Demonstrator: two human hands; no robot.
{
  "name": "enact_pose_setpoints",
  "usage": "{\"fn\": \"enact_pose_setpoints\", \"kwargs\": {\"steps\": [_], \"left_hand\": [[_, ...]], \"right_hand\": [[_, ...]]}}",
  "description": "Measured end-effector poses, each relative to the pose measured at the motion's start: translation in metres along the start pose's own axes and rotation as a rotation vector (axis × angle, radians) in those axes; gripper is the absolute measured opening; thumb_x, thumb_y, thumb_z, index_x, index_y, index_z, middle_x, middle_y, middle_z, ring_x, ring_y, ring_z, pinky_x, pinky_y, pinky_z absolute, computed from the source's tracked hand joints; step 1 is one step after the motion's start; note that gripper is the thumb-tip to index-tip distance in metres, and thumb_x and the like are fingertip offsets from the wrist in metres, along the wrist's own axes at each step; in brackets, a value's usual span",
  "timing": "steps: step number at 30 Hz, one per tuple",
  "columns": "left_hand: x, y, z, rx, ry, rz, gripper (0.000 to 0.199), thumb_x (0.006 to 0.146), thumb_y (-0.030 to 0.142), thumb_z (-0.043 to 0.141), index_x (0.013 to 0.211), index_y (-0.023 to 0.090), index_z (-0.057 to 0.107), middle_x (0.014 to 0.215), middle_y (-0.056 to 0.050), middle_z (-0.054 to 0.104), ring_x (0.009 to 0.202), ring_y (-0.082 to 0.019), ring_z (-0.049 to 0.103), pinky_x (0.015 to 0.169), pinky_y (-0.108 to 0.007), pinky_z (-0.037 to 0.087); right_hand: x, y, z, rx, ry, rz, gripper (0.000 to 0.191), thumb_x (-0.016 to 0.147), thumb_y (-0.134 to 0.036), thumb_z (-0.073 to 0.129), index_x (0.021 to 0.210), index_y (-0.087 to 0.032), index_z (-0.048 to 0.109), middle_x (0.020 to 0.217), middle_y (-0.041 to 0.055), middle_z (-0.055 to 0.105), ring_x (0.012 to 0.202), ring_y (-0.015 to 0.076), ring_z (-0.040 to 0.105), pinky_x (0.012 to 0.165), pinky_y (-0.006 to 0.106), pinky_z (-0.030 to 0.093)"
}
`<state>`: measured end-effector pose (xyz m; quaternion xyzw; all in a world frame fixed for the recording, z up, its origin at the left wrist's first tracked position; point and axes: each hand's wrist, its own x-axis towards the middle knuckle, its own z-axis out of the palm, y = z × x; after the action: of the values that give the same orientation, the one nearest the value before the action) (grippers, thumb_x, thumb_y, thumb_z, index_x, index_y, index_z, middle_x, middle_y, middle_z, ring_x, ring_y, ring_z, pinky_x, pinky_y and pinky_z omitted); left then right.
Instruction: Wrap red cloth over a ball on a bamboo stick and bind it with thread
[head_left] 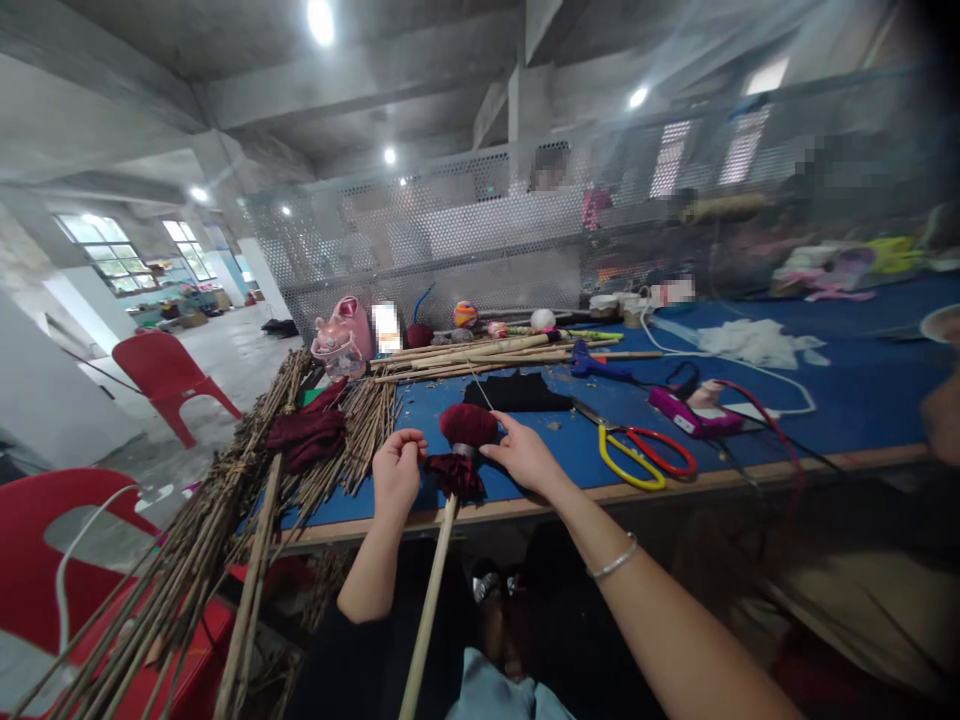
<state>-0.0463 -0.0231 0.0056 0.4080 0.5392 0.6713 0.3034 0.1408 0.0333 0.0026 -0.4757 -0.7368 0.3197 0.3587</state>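
Note:
A padded mallet (467, 426) with a dark red cloth head rests over the table's front edge. Its pale wooden handle (431, 600) slants down toward my lap. A grey band (463, 452) circles the neck, with gathered dark red cloth (459, 477) below it. My right hand (525, 458) grips the right side of the head and neck between thumb and fingers. A thin pale thread (480, 385) runs from near its index fingertip up across the table. Just left of the head, my left hand (397, 470) is closed in a pinch; what it holds is too small to make out.
Scissors (637, 455) with yellow and red handles lie to the right, near a purple power strip (694, 410) and a blue glue gun (596, 362). Black cloth (517, 391) lies behind the mallet. Bundled sticks (217, 520) and dark red cloth (307, 437) crowd the left.

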Motion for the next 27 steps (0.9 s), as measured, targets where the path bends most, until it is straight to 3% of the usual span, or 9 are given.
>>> {"fn": "enact_pose_setpoints", "kwargs": {"steps": [6, 11, 16, 21, 24, 27], "left_hand": [[0.0, -0.012, -0.006, -0.128, -0.019, -0.087, 0.033, 0.062, 0.028, 0.068, 0.09, 0.011, 0.062, 0.073, -0.005, 0.068, 0.06, -0.01, 0.06, 0.064, -0.024, 0.047], [0.002, -0.01, -0.009, -0.205, -0.007, -0.116, 0.051, 0.057, 0.028, 0.073, 0.102, 0.011, 0.057, 0.067, -0.001, 0.066, 0.058, -0.009, 0.06, 0.068, -0.026, 0.048], [0.003, -0.012, -0.009, -0.201, 0.011, -0.097, 0.038, 0.062, 0.023, 0.063, 0.098, 0.011, 0.058, 0.074, -0.004, 0.066, 0.063, -0.01, 0.061, 0.065, -0.025, 0.047], [0.0, -0.017, -0.01, -0.11, 0.083, -0.012, 0.016, 0.071, 0.023, 0.051, 0.079, 0.012, 0.06, 0.062, 0.0, 0.059, 0.054, -0.007, 0.053, 0.054, -0.019, 0.041], [0.002, -0.02, -0.009, -0.031, 0.099, 0.037, 0.022, 0.075, 0.029, 0.051, 0.088, 0.014, 0.061, 0.059, 0.002, 0.055, 0.049, -0.008, 0.049, 0.048, -0.019, 0.038], [0.007, -0.022, -0.007, 0.04, 0.133, 0.076, 0.031, 0.073, 0.025, 0.057, 0.104, 0.016, 0.059, 0.067, 0.0, 0.059, 0.056, -0.01, 0.054, 0.056, -0.021, 0.042]], "right_hand": [[0.0, -0.001, 0.0, -0.001, 0.0, -0.009, 0.056, 0.07, -0.025, 0.062, 0.123, -0.014, 0.048, 0.046, -0.008, 0.045, 0.045, 0.0108, 0.044, 0.047, 0.023, 0.029], [-0.001, 0.0, 0.0, 0.005, 0.012, -0.021, 0.055, 0.07, -0.025, 0.063, 0.122, -0.013, 0.049, 0.045, -0.0085, 0.043, 0.044, 0.0102, 0.042, 0.046, 0.022, 0.028], [-0.001, 0.001, 0.001, 0.008, 0.014, -0.026, 0.057, 0.07, -0.026, 0.063, 0.123, -0.012, 0.048, 0.047, -0.0076, 0.045, 0.045, 0.0103, 0.043, 0.046, 0.022, 0.029], [-0.002, 0.0, 0.0, -0.003, 0.011, -0.018, 0.056, 0.07, -0.025, 0.063, 0.123, -0.013, 0.048, 0.047, -0.0076, 0.045, 0.045, 0.0107, 0.044, 0.046, 0.022, 0.029], [-0.002, 0.0, 0.0, -0.003, 0.01, -0.023, 0.056, 0.07, -0.026, 0.063, 0.122, -0.013, 0.048, 0.046, -0.0078, 0.045, 0.045, 0.0107, 0.044, 0.047, 0.022, 0.029], [-0.001, 0.0, 0.0, 0.008, -0.003, -0.03, 0.056, 0.071, -0.027, 0.062, 0.123, -0.013, 0.047, 0.045, -0.0085, 0.043, 0.044, 0.0102, 0.041, 0.046, 0.022, 0.027]]}}
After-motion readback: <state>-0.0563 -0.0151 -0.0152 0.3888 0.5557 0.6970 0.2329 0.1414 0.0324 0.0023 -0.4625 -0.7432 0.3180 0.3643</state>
